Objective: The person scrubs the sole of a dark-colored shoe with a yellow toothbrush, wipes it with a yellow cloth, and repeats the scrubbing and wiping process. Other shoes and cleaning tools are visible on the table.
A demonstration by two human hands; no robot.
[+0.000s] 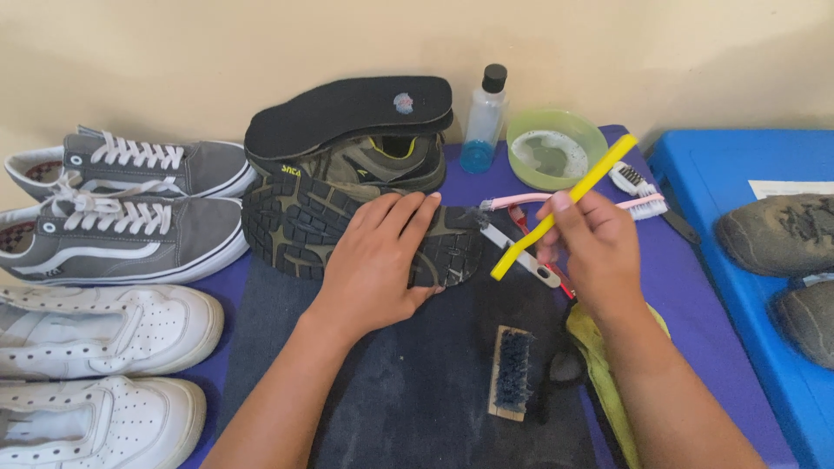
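Note:
My left hand [378, 260] lies flat on the black lugged sole of an olive hiking shoe [300, 221] that rests on its side on a dark mat [417, 382]. My right hand [591, 247] grips a yellow-handled brush [565, 204] held at a slant, its lower end near the shoe's toe. The second hiking shoe [391, 161] stands behind, with a black insole [347, 108] lying on top of it.
Left: two grey sneakers [130, 204] and two white sneakers [95, 365]. Behind: a clear bottle [483, 122], a green bowl of soapy water [556, 149], pink brushes [643, 204]. A wooden brush [512, 373] and a yellow cloth [599, 365] lie near. Dark shoes [777, 234] sit on a blue lid at right.

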